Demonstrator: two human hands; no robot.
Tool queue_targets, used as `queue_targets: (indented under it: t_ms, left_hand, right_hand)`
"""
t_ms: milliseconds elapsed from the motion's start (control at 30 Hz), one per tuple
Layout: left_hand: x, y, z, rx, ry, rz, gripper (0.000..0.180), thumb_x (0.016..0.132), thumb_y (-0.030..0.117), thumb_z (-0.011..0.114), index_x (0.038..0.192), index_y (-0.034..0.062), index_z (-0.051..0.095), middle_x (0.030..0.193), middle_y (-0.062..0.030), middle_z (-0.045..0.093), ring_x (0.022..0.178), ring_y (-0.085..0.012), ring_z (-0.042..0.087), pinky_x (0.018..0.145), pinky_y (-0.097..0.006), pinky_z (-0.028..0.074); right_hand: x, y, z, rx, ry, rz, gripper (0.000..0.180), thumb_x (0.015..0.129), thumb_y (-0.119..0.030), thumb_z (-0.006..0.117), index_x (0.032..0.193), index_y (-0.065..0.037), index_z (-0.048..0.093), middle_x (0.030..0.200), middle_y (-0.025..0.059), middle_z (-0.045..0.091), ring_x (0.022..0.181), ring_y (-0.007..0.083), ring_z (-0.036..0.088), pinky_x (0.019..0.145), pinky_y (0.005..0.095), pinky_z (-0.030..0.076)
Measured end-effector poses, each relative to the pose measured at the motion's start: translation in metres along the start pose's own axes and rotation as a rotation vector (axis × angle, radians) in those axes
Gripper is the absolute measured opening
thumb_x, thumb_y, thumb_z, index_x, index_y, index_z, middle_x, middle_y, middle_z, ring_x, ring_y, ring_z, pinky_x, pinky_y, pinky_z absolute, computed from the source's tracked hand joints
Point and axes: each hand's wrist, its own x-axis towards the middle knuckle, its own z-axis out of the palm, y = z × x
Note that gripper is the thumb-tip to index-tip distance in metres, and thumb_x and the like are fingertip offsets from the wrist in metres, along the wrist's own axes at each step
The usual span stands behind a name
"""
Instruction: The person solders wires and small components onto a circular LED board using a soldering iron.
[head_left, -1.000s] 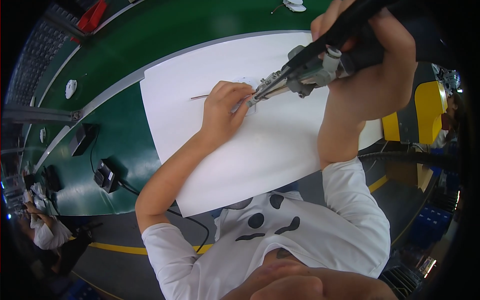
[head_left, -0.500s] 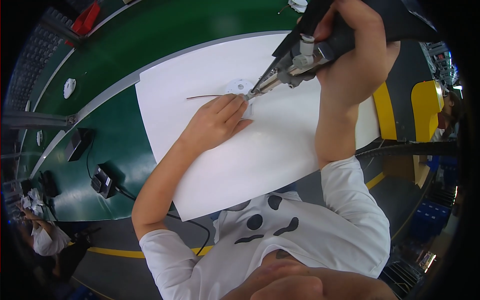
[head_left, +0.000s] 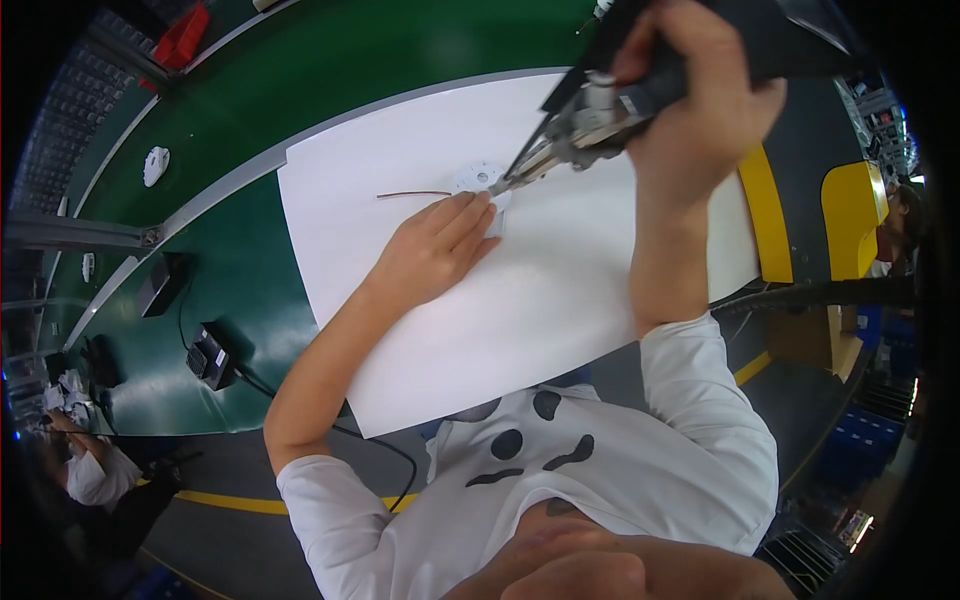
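Note:
A small white round disc (head_left: 478, 174) with holes lies on a white sheet (head_left: 470, 340) in front of me. A thin brown wire (head_left: 412, 194) runs out to its left. My left hand (head_left: 432, 248) holds the disc's near side, fingers pressed together; they partly cover it and whatever small part is beneath. My right hand (head_left: 705, 115) is wrapped round the dark body of a power screwdriver (head_left: 578, 138). It is tilted, and its metal nose comes down at my left fingertips. The very tip, where it meets the work, is too small to make out.
Beyond the sheet runs a green belt (head_left: 330, 90) with another white disc (head_left: 155, 166) on it. Black boxes with cables (head_left: 208, 356) stand on the green bench at left. A yellow-and-black fixture (head_left: 850, 222) is at right. Another person (head_left: 95, 468) sits at far lower left.
The view has shifted slightly. My right hand and the screwdriver have moved a little, and that hand is blurred. My left hand stays on the disc.

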Motion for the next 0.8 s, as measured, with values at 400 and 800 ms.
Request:
queue_targets:
  t_ms: [400, 800]
  left_hand:
    - [-0.002, 0.013, 0.018, -0.119, 0.009, -0.061, 0.045, 0.076, 0.007, 0.082, 0.119, 0.0026, 0.07, 0.128, -0.0097, 0.067, 0.115, -0.029, 0.067, 0.088, -0.039, 0.057]
    - [-0.004, 0.015, 0.017, 0.003, -0.032, -0.028, 0.042, 0.08, 0.012, 0.082, 0.12, 0.0077, 0.072, 0.125, -0.0074, 0.066, 0.113, -0.0252, 0.067, 0.082, -0.035, 0.059]
  right_hand:
    - [0.005, 0.004, -0.017, -0.074, 0.091, -0.147, 0.02, 0.095, -0.01, 0.047, 0.092, 0.006, 0.058, 0.066, 0.008, 0.057, 0.052, 0.0112, 0.051, 0.05, 0.0217, 0.042]
    - [-0.009, -0.022, 0.017, -0.119, 0.119, 0.08, 0.019, 0.096, -0.013, 0.057, 0.098, 0.006, 0.058, 0.059, 0.0063, 0.055, 0.046, 0.0117, 0.05, 0.046, 0.023, 0.042]
